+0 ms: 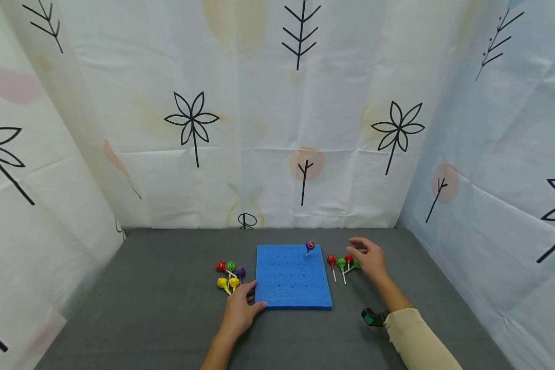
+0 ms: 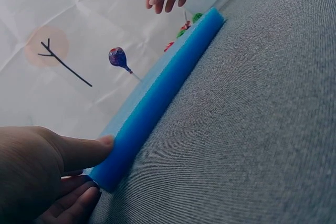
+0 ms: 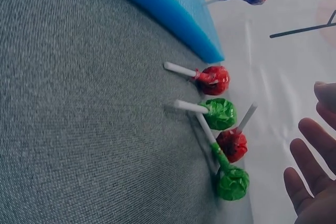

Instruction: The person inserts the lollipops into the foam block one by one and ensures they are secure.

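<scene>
A blue foam board with rows of small holes lies flat on the grey table. My left hand holds its near left corner, thumb on the front edge and fingers at the left side. One lollipop in a purple and red wrapper stands upright in a hole near the far right corner. Over the lollipops to the right of the board hovers my right hand, fingers spread and holding nothing. Below it lie two red lollipops and two green lollipops, some with crossing sticks.
Left of the board, close to my left fingers, lies a cluster of red, green, purple and yellow lollipops. A dark strapped device sits at the right wrist. Patterned white cloth encloses the table's back and sides.
</scene>
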### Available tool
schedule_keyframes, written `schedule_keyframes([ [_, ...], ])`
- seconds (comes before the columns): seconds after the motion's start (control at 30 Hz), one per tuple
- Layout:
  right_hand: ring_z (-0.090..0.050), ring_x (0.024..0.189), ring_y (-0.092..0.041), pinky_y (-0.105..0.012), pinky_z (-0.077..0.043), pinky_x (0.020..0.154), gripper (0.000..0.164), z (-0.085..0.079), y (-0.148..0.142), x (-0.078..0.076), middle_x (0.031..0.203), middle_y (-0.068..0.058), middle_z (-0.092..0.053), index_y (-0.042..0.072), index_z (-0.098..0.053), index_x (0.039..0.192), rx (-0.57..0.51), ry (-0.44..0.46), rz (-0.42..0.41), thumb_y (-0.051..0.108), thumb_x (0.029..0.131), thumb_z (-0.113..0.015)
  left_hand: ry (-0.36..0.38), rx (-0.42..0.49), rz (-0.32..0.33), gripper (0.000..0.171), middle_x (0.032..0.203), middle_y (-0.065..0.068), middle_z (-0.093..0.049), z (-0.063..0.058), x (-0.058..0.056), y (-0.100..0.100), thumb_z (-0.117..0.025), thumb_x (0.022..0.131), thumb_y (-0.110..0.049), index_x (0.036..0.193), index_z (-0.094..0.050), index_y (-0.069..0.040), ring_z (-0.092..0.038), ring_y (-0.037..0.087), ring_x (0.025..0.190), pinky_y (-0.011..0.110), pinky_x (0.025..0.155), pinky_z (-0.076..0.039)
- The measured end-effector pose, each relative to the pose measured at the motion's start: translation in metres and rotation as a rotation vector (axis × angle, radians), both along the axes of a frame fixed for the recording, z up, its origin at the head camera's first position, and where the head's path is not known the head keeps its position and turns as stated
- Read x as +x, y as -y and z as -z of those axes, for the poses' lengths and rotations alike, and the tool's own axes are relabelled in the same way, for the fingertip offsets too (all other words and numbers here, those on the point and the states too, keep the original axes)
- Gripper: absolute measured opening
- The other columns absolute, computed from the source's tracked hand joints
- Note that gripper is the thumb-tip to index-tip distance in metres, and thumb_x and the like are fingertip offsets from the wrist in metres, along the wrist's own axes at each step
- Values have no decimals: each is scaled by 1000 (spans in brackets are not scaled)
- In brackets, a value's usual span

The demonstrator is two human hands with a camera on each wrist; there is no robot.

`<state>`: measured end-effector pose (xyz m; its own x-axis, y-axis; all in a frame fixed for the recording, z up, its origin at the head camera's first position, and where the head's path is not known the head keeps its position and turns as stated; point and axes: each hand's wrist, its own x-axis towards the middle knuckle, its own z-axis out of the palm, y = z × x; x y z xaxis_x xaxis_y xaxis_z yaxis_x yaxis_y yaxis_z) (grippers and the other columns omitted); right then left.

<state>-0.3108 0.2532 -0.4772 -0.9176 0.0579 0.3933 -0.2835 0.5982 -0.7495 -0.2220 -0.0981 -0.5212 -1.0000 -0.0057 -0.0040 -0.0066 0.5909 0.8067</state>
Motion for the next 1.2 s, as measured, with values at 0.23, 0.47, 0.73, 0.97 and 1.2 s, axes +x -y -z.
schedule_keyframes([
  [0.23, -59, 105, -34, -50, -48, 88, 30, 10, -10, -5, 112, -21, -66, -4, -65, 115, -9, 20, 7, 12, 91, -70, -11, 0, 1, 60, 128, 21, -56, 1, 0, 0, -81, 80, -15, 132, -56, 1, -62, 31, 108, 46, 88, -52],
  [0.47, -58, 105, -36, -51, -46, 91, 29, 21, -18, -2, 111, -22, -66, -5, -65, 115, -11, 62, 53, 10, 91, -70, 5, -2, 2, 60, 130, 22, -55, 0, -1, -1, -80, 81, -16, 133, -56, 0, -61, 32, 109, 46, 88, -52],
  [0.73, -57, 108, -36, -51, -45, 93, 33, 30, -23, 1, 115, -24, -64, -4, -63, 119, -23, 122, 75, 14, 93, -68, 11, -2, -9, 60, 131, 21, -55, 0, -1, -1, -80, 81, -17, 134, -56, -1, -61, 31, 109, 46, 89, -52],
  [0.97, -58, 107, -35, -40, -49, 86, 35, 42, -28, 1, 116, -23, -64, -5, -62, 121, -85, 176, 90, 14, 93, -68, -1, -7, 3, 60, 129, 21, -56, 0, -1, 0, -81, 81, -16, 133, -56, 0, -61, 31, 109, 46, 89, -51],
  [1.2, -54, 115, -38, -49, -46, 93, 46, 44, -35, 2, 125, -25, -59, -4, -55, 131, -105, 261, 15, 20, 94, -67, -37, 5, 20, 59, 128, 23, -56, 0, 1, 1, -81, 80, -14, 131, -56, 2, -62, 32, 107, 45, 87, -53],
])
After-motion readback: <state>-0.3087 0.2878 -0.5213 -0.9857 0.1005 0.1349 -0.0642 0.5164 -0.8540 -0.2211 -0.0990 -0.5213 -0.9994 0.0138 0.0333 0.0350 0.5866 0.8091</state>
